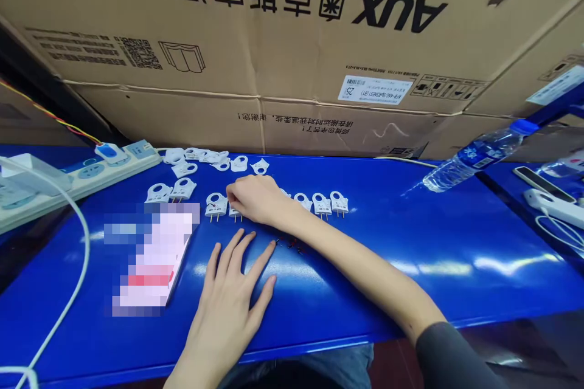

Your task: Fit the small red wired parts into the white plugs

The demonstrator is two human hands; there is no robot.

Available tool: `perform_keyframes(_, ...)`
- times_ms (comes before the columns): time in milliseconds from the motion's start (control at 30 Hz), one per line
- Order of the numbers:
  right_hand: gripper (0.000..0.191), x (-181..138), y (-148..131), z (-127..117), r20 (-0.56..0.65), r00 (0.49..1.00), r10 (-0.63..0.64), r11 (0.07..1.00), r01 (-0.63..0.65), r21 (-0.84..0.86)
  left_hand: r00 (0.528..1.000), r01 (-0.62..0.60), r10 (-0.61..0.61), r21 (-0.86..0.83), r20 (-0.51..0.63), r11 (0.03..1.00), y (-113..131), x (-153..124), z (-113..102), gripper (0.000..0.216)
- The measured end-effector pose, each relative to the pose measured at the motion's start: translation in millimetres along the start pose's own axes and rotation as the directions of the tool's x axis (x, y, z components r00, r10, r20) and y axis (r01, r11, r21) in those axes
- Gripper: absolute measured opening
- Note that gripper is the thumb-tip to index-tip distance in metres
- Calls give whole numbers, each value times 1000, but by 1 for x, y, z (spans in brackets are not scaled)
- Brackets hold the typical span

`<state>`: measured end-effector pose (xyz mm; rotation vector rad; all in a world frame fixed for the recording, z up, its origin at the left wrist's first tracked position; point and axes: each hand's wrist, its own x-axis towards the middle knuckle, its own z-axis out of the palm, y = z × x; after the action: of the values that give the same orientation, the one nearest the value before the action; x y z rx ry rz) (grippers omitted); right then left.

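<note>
My left hand (230, 301) lies flat on the blue tabletop (410, 255), fingers spread, holding nothing. My right hand (253, 197) reaches across to a row of small white plug parts (328, 203) with metal prongs. Its fingers are curled and pinch one white plug part (235, 213) near the left of the row. More of the same white parts (182, 189) lie loose behind and to the left. A few tiny dark and red pieces (292, 244) sit on the table just under my right wrist.
A white power strip (91, 173) with cables lies at the back left. A blurred-out flat object (150, 258) rests left of my left hand. A plastic water bottle (474, 158) lies on its side at the right. Large cardboard boxes (292, 42) wall the back.
</note>
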<state>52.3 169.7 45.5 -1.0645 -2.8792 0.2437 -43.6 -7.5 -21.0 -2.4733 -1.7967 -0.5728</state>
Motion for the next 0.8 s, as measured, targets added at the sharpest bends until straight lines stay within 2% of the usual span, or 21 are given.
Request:
perform_keyframes(200,28,0,-1,1,-10,1000,4,1000,-4,-9,998,-48,47,11,27,999,1,1,-3,49)
perform_keyframes(533,25,-4,-7,2,-19,1000,-2,1000,1,-30,1000,4,-3,-36,29,999,-1,0,0,48)
perform_keyframes(667,27,-6,-10,-9,-10,1000,11,1000,-12,-16,1000,-4,5,-29,21,1000,-1,-1,-1,48)
perform_keyframes(800,27,-17,-1,-34,43,999,22,999,-23,29,1000,0,0,-20,27,1000,-1,-1,-2,49)
